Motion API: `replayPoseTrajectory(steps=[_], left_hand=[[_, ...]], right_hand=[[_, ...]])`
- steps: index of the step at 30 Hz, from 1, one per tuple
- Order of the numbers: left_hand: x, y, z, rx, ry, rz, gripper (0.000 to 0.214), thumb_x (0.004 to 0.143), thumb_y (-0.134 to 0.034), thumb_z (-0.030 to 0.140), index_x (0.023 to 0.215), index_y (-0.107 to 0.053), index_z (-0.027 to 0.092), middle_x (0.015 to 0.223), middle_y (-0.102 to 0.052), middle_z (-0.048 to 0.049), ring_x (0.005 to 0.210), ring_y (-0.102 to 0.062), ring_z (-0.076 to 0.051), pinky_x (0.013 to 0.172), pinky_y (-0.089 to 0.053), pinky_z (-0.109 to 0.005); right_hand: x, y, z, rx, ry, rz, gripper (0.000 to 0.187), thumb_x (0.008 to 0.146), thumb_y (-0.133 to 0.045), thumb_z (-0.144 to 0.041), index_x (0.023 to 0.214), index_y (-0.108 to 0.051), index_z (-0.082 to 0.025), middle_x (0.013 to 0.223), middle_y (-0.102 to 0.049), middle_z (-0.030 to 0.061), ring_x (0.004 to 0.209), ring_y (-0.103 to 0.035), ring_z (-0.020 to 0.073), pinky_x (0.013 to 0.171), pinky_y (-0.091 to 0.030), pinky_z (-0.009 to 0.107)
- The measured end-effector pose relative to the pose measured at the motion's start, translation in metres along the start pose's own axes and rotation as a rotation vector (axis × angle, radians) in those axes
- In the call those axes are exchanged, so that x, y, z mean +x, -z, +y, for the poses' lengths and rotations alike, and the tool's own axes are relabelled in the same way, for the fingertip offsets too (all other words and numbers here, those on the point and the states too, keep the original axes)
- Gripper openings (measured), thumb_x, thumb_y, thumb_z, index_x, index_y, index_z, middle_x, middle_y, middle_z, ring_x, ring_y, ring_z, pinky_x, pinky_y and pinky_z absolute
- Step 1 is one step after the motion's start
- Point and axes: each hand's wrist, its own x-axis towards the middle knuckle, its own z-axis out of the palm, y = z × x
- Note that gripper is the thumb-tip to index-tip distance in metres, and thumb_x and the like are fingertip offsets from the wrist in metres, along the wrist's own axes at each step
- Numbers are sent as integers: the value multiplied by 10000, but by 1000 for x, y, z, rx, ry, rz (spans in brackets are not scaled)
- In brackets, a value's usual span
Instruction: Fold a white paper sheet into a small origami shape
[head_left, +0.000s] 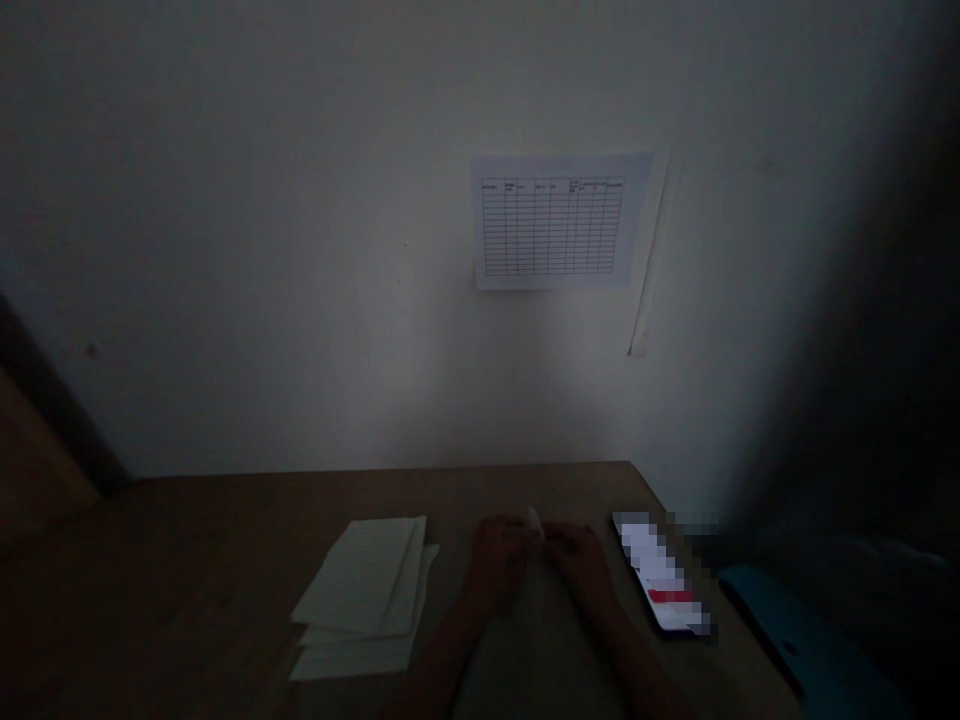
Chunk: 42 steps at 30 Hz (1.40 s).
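In the dim head view, my left hand point(501, 556) and my right hand point(577, 552) meet above the table, fingers closed toward each other. Between their fingertips a small pale piece of paper point(535, 519) stands up, pinched from both sides. Its lower part is hidden by the fingers, and the poor light blurs its exact shape. Left of my left hand lies a loose stack of lined paper sheets point(366, 575), its edges uneven.
A phone with a lit screen point(651, 556) lies near the right edge of the brown table point(202, 570). Beyond that edge is a blue chair-like object point(817, 640). A printed table sheet point(553, 235) hangs on the wall point(300, 250) behind.
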Motion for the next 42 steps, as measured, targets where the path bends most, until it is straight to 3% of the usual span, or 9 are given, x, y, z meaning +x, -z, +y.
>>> replayPoseTrajectory(steps=[4, 10, 21, 36, 42], left_hand=[[-2, -5, -4, -28, -1, -17, 386, 869, -583, 186, 1221, -659, 326, 1206, -653, -57, 1128, -566, -249, 999, -434, -481], [1, -3, -3, -126, 79, -28, 245, 884, -602, 247, 1088, -727, 303, 1125, -693, -49, 1086, -599, -232, 1002, -442, -452], [1, -8, -2, -228, 174, -2, 239, 822, -690, 356, 1033, -722, 248, 1050, -721, -58, 1041, -633, -247, 971, -471, -431], [1, -1, 6, -263, 206, -19, 152, 828, -658, 334, 944, -700, 245, 1000, -715, -42, 1004, -628, -238, 936, -481, -401], [1, -1, 3, -252, 250, -45, 191, 829, -596, 244, 992, -695, 248, 1050, -711, -43, 1048, -624, -234, 939, -486, -400]], right_hand=[[-1, -1, 2, -29, -2, -9, 296, 761, -647, -427, 964, -770, -252, 1019, -762, 66, 1013, -673, 276, 1084, -346, 488], [-2, 0, 4, -7, 31, -17, 258, 787, -612, -388, 935, -776, -255, 1003, -763, 65, 992, -675, 272, 1017, -412, 461], [-2, -4, 9, -93, 28, 0, 209, 770, -661, -396, 879, -769, -254, 959, -766, 63, 972, -678, 283, 1058, -352, 506], [-3, -7, 7, -75, 41, -9, 200, 784, -665, -416, 842, -757, -247, 902, -762, 43, 916, -684, 263, 1119, -232, 548], [-3, -8, 6, -91, 52, 26, 181, 767, -659, -370, 853, -757, -245, 907, -761, 45, 910, -681, 256, 1109, -253, 536]])
